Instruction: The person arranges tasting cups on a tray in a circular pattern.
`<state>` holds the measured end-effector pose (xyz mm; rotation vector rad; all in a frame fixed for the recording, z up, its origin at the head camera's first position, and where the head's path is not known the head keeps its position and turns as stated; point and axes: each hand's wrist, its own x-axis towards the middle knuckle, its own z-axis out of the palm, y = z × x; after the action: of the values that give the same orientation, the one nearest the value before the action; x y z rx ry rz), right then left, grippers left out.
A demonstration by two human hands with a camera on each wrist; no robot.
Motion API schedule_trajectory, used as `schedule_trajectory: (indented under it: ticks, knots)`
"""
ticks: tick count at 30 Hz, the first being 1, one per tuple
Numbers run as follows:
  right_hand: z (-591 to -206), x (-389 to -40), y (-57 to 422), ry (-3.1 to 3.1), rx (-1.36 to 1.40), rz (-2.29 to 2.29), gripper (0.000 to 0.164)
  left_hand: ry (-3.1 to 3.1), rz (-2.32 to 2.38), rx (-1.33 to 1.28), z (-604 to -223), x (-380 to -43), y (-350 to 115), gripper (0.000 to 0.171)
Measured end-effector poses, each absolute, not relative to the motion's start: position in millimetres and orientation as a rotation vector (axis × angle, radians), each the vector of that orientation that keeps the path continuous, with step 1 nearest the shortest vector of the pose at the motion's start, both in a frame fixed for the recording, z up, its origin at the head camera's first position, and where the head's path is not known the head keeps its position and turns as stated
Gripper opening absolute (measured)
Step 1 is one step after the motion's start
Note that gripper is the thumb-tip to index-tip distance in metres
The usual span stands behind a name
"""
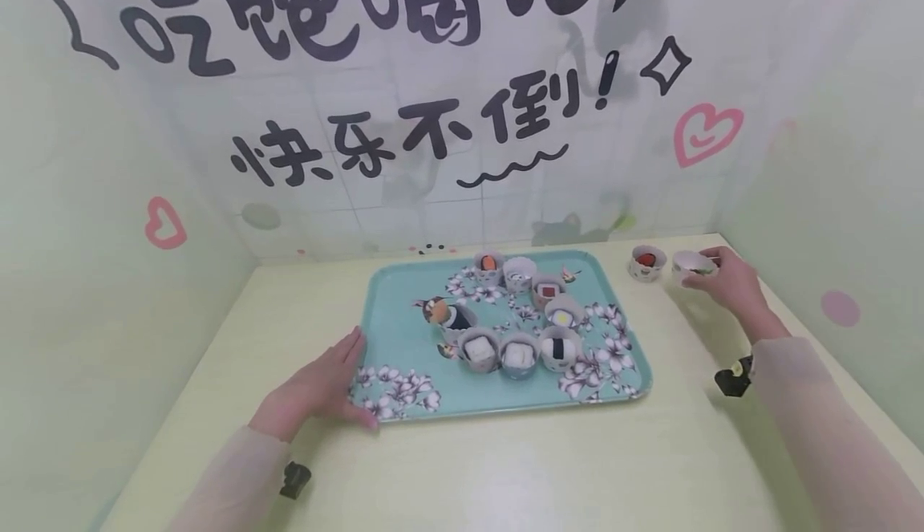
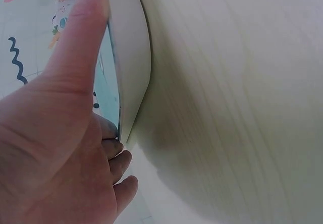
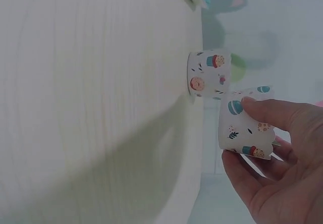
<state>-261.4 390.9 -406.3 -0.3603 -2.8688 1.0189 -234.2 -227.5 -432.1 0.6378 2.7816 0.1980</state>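
My left hand (image 1: 318, 383) rests against the front left corner of a light blue floral tray (image 1: 397, 307). Its fingers lie along the left rim, and the thumb (image 2: 81, 37) presses on the front edge. At the far right, my right hand (image 1: 738, 287) pinches a white paper baking cup (image 3: 242, 125) between thumb and fingers. Small cupcake prints cover its side, and the right wrist view shows it raised off the table. Right beside it stands a similar paper cup (image 1: 646, 264) with a red piece inside.
Several paper cups holding toy sushi pieces stand on the tray in a curved row, among them a cup with a white piece and black band (image 1: 559, 349). The pale wooden table (image 1: 505, 468) ends at a wall sheet (image 1: 346, 219) with black lettering.
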Motion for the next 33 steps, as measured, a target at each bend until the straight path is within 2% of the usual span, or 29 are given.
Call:
schedule_trajectory:
  ticks: [18,33]
  knots:
    - [-389,-261,356,-2.843,-0.131,1.015,0.065,2.774,0.207,0.64,-432,-234,-226,0.147]
    - [-377,-267,304,-2.911,0.07,1.014,0.07,2.781,0.218,0.644,-435,-236,-230,0.149]
